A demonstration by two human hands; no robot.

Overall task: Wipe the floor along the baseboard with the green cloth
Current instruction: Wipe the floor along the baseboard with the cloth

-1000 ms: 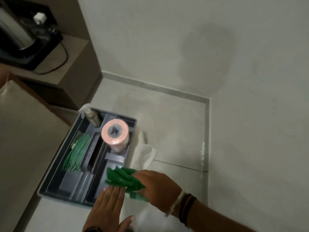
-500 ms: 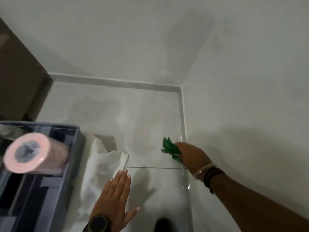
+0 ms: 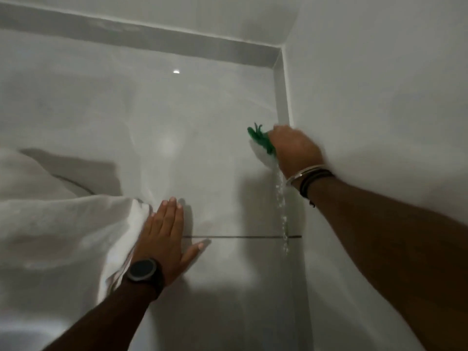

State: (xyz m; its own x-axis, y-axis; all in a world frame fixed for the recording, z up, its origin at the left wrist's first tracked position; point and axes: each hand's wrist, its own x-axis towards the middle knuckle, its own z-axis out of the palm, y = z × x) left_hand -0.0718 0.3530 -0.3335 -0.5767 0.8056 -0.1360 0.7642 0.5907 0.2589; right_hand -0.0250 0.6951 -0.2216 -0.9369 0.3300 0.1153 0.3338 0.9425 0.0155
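My right hand (image 3: 293,150) presses a crumpled green cloth (image 3: 260,139) onto the pale tiled floor, right beside the grey baseboard (image 3: 283,97) of the right wall. Only the cloth's left part shows; the rest is under my fingers. A streak of white specks or foam (image 3: 281,198) runs along the baseboard's foot behind the hand, toward me. My left hand (image 3: 167,236), with a black watch on its wrist, lies flat and open on the floor, fingers together, next to a white cloth.
A large white cloth or bag (image 3: 63,229) lies crumpled on the floor at the left. A second baseboard (image 3: 152,39) runs along the far wall and meets the right one in the corner. A dark grout line (image 3: 240,236) crosses the floor.
The view has come closer to the floor and corner; the grey tray has left the frame. My right hand with the green cloth went from the tray to the right baseboard and slid farther along it.
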